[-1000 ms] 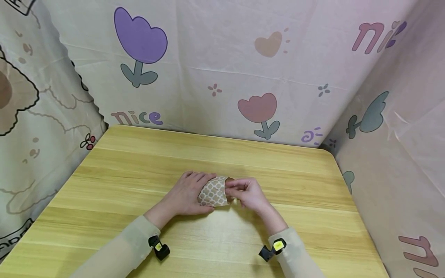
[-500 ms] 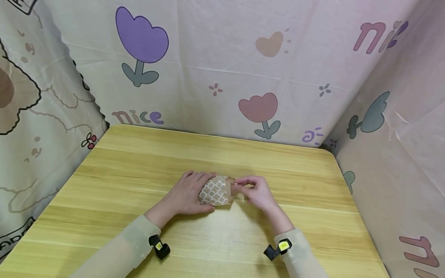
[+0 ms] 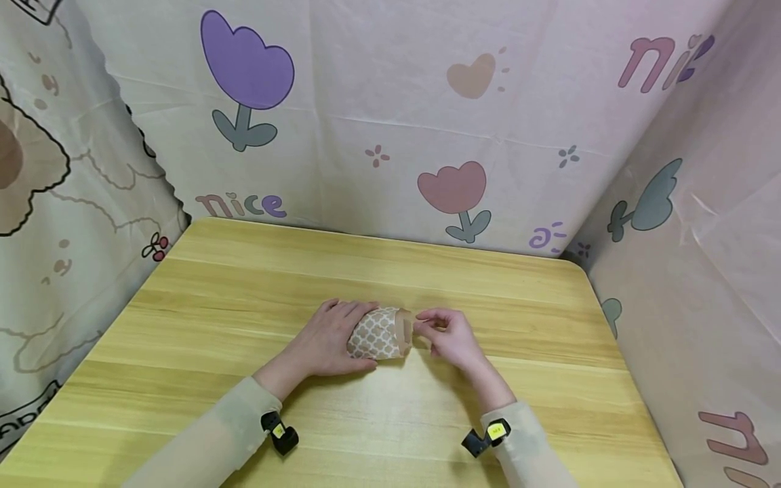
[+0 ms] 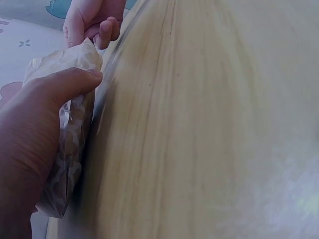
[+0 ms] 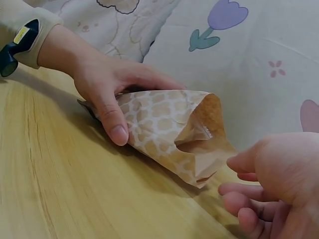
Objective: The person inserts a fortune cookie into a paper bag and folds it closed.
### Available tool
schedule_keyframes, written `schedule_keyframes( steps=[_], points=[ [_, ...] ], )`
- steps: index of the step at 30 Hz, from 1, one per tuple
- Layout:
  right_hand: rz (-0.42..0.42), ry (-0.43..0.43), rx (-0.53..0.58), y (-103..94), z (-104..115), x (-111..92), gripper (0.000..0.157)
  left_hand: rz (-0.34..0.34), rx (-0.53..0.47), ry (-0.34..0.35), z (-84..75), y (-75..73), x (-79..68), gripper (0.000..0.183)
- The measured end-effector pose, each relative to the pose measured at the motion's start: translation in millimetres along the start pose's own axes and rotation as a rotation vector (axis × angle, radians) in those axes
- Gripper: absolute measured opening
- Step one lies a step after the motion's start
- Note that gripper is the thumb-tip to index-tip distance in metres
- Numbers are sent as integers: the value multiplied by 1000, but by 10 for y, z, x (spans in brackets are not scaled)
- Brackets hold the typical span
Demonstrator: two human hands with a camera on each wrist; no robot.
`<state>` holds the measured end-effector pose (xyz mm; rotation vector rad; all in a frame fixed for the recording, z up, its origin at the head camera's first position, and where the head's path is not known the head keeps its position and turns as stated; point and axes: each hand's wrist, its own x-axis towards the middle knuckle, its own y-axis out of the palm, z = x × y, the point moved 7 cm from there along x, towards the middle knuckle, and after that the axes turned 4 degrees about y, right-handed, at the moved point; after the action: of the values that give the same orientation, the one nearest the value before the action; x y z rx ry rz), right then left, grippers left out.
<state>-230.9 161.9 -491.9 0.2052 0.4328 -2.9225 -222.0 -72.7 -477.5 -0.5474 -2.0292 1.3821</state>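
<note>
A small brown paper bag (image 3: 373,333) with a white lattice print lies on its side on the wooden table (image 3: 342,434). My left hand (image 3: 332,341) grips its closed end, thumb on the near side and fingers over the far side. Facing right, the bag's mouth gapes, and the right wrist view shows its plain brown inside (image 5: 212,117). My right hand (image 3: 448,337) is at that mouth, thumb and forefinger pinched together at the edge of the paper flap (image 5: 214,159). Its other fingers are curled beneath, as the right wrist view shows.
A printed cloth (image 3: 366,81) with tulips and lettering hangs behind the table, and more cloth hangs at the left and right sides. Black wrist cameras (image 3: 279,434) sit on both sleeves.
My right hand's fingers have come out of the bag's mouth and moved slightly right. More of the plain brown lip shows now. My left hand stays in place.
</note>
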Motion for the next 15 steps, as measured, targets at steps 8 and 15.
schedule_keyframes(
  steps=[8, 15],
  points=[
    [109, -14, -20, 175, 27, -2, 21, -14, 8, 10, 5, -5, -9, 104],
    [83, -45, -14, 215, 71, -3, 16, -20, 23, 15, -1, -14, -15, 105]
  ],
)
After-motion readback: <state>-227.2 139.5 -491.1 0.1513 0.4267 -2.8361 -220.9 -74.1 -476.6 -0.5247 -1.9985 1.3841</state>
